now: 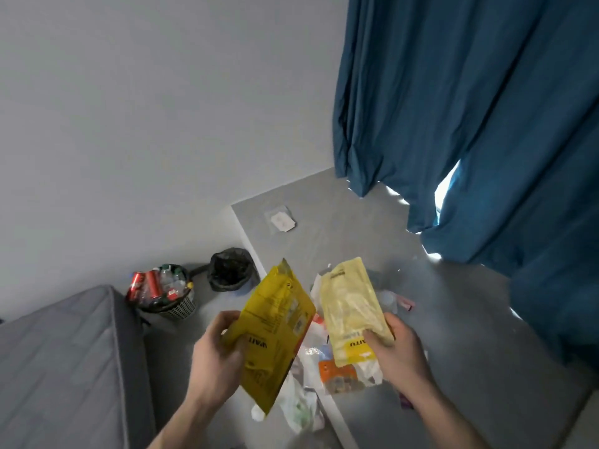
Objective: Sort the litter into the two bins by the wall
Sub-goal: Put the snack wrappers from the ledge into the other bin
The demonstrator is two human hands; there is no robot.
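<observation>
My left hand (214, 358) grips a dark yellow printed packet (275, 332) by its lower left edge. My right hand (400, 351) holds a pale yellow pouch (351, 306) upright by its lower end. Both packets hang above a pile of litter (324, 377) on the grey floor: clear plastic bags, an orange wrapper, white scraps. By the wall stand two bins. The left mesh bin (168, 299) is heaped with red cans and clear bottles. The right bin (230, 270) has a black liner and looks dark inside.
A grey mattress (64, 367) fills the lower left, close to the mesh bin. Blue curtains (470, 124) hang at the right. A small clear bag with a white piece (280, 220) lies on the raised grey surface farther back. A pink scrap (405, 304) lies right of the pile.
</observation>
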